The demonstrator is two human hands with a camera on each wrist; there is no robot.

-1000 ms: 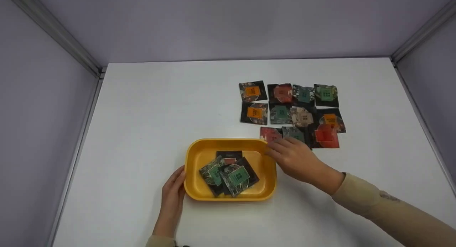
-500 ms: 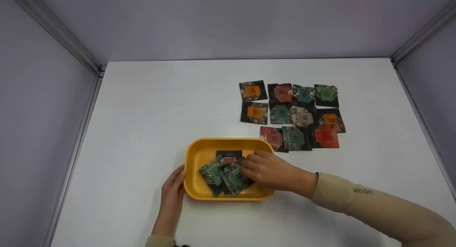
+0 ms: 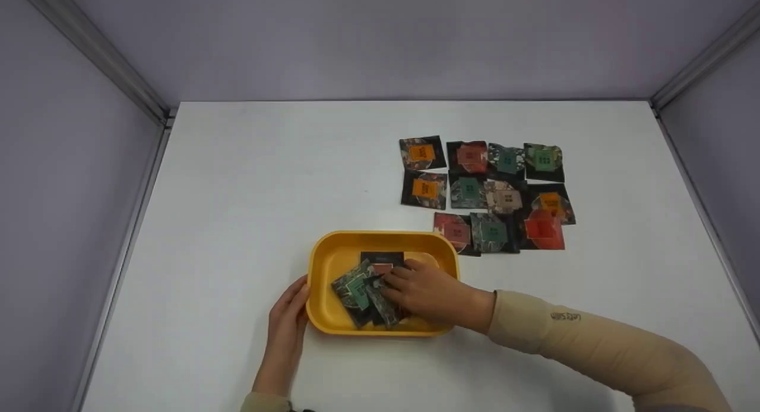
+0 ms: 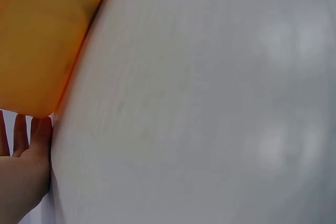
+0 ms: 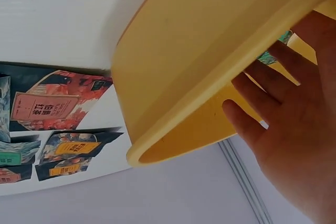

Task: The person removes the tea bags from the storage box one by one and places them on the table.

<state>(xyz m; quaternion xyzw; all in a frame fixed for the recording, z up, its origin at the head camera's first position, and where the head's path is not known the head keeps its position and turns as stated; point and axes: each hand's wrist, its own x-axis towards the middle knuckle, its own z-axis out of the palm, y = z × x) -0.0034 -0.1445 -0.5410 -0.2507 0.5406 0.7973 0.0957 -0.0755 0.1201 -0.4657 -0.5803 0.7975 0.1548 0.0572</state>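
Note:
A yellow plastic bin (image 3: 323,246) stands near the front of the white table. Several dark square sachets lie in it, among them a green-labelled sachet (image 3: 350,290) on the left and a dark sachet (image 3: 374,257) at the back. My left hand (image 3: 287,317) rests its fingers against the bin's left side; the left wrist view shows them fairly straight at the wall. Inside the bin, my right hand (image 3: 430,293) is over the top sachet (image 3: 382,302) and covers much of it. Its fingers look loosely extended in the right wrist view, but the rim hides the fingertips.
Behind and right of the bin lie several sachets in rough rows, including an orange-labelled sachet (image 3: 422,153) and a red sachet (image 3: 543,229). Some overlap. Walls (image 3: 380,44) enclose the table at the back and sides.
My right hand has moved left and down from the bin's right back corner into the bin, over the top sachet. The left hand and the bin have stayed put.

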